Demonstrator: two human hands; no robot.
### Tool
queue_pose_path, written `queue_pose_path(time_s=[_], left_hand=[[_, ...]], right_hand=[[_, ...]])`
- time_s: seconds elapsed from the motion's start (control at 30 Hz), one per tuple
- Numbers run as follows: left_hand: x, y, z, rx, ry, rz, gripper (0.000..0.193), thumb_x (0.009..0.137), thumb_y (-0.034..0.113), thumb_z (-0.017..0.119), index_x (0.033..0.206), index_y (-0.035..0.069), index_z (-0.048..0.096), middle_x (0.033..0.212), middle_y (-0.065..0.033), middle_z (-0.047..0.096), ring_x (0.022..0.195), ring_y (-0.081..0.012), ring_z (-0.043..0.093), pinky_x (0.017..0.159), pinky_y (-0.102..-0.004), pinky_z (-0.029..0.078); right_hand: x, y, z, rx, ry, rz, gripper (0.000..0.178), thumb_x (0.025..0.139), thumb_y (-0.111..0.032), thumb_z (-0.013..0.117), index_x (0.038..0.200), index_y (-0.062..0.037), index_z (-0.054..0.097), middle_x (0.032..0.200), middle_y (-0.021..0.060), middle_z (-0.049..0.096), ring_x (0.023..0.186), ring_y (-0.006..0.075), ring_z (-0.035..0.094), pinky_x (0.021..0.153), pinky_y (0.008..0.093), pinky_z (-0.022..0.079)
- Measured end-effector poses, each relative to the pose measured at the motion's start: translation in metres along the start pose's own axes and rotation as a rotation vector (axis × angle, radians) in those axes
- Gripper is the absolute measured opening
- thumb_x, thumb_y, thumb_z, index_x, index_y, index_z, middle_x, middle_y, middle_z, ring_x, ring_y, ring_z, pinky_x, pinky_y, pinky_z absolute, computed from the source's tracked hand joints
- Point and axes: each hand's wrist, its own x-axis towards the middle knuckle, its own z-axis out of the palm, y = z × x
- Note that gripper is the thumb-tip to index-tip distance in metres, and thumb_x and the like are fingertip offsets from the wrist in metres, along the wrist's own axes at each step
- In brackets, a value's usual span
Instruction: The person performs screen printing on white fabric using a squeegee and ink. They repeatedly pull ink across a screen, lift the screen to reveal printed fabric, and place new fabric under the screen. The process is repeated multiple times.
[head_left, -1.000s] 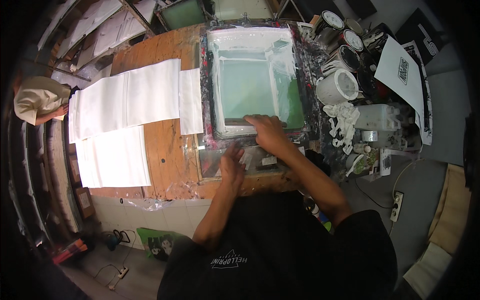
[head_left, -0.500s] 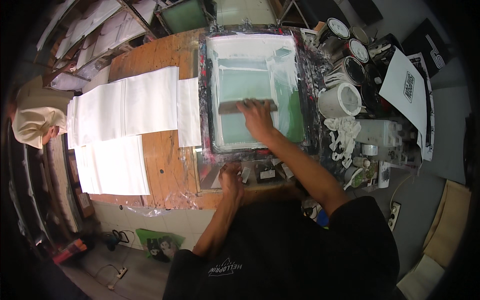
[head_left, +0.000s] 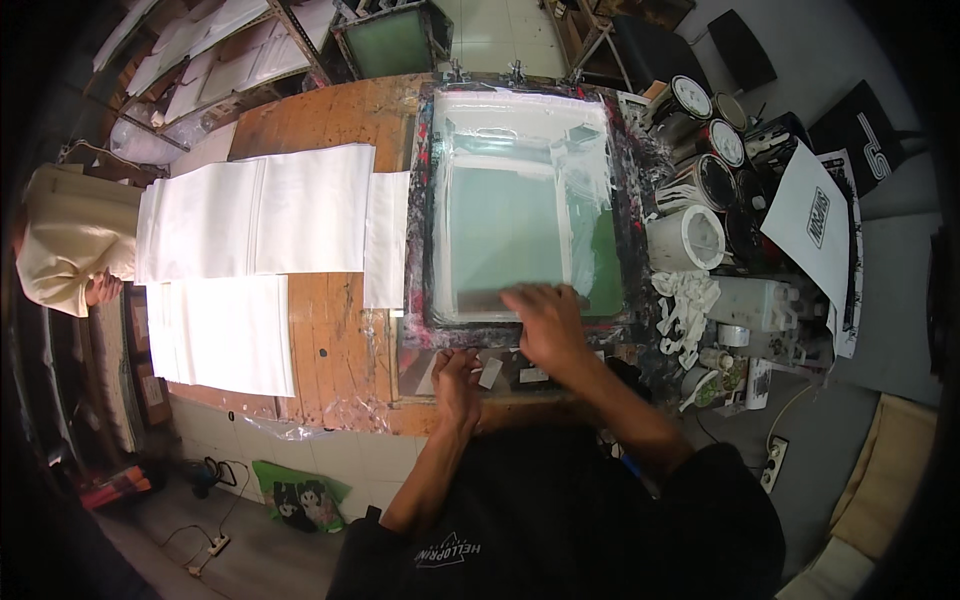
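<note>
A screen-printing frame point(head_left: 635, 220) with a dark, ink-smeared border lies flat in front of me. Its pale green mesh point(head_left: 505, 215) carries white ink, thickest along the far end. My right hand point(head_left: 550, 322) grips a squeegee point(head_left: 484, 300) laid across the near end of the mesh; hand and tool are slightly blurred. Just below the frame's near edge, my left hand point(head_left: 458, 378) has its fingers curled, and what they hold, if anything, is hidden. Small flat pieces, among them a pale one point(head_left: 490, 373), lie beside it.
White sheets point(head_left: 255, 212) overlap across the wooden table point(head_left: 330, 345) on the left. Paint cans, a white bucket point(head_left: 690, 238), crumpled cloth point(head_left: 685, 310) and bottles crowd the right side. At far left stands another person point(head_left: 80, 235), partly visible.
My right hand has drawn the squeegee toward me, from mid-mesh to the near end. My left hand stays by the frame's near edge. The whole view has shifted slightly.
</note>
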Motion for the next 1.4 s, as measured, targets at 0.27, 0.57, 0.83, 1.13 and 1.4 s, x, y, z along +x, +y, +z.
queue_pose_path(time_s=[0.27,0.57,0.83,1.13,1.4], left_hand=[[-0.061,0.105,0.072,-0.128,-0.265,0.366,0.015,0.084,0.008,0.068,0.097,0.007,0.060,0.092,-0.0061,0.068,0.090,-0.0196,0.063,0.083,-0.0333,0.046],[0.161,0.115,0.052,1.406,0.650,1.336,0.017,0.093,0.020,0.065,0.096,0.012,0.079,0.153,-0.0102,0.049,0.150,-0.0366,0.026,0.111,-0.0737,0.013],[0.149,0.125,0.088,1.377,0.399,1.373,0.008,0.080,0.015,0.075,0.087,0.016,0.079,0.147,-0.0070,0.056,0.152,-0.0374,0.026,0.116,-0.0705,0.012],[0.124,0.318,-0.043,1.699,1.266,1.213,0.038,0.082,0.035,0.081,0.116,0.019,0.075,0.142,-0.0169,0.059,0.127,-0.0401,0.056,0.106,-0.0502,0.044],[0.094,0.009,0.162,1.134,-0.169,1.331,0.042,0.078,0.041,0.083,0.100,0.010,0.064,0.141,-0.0203,0.047,0.143,-0.0414,0.034,0.115,-0.0663,0.021]], right_hand=[[0.041,-0.033,-0.088,-0.219,0.278,-0.205,0.026,0.074,-0.020,0.066,0.095,-0.0060,0.062,0.086,0.0123,0.063,0.079,0.0310,0.062,0.073,0.0460,0.045],[0.171,-0.069,-0.232,-0.173,0.080,0.044,0.039,0.100,-0.039,0.052,0.082,-0.0071,0.062,0.068,0.0074,0.060,0.058,0.0185,0.056,0.054,0.0318,0.046],[0.271,0.001,-0.251,-0.567,0.568,-0.535,0.043,0.106,-0.038,0.045,0.076,-0.0096,0.056,0.062,0.0009,0.048,0.059,0.0129,0.050,0.058,0.0272,0.048],[0.259,-0.053,-0.283,-0.346,0.125,0.034,0.074,0.106,-0.056,0.029,0.068,-0.0031,0.062,0.085,0.0213,0.066,0.092,0.0322,0.063,0.098,0.0520,0.045],[0.260,-0.030,-0.271,-0.284,0.104,-0.048,0.080,0.105,-0.066,0.027,0.063,-0.0056,0.060,0.070,0.0091,0.055,0.075,0.0238,0.056,0.097,0.0556,0.044]])
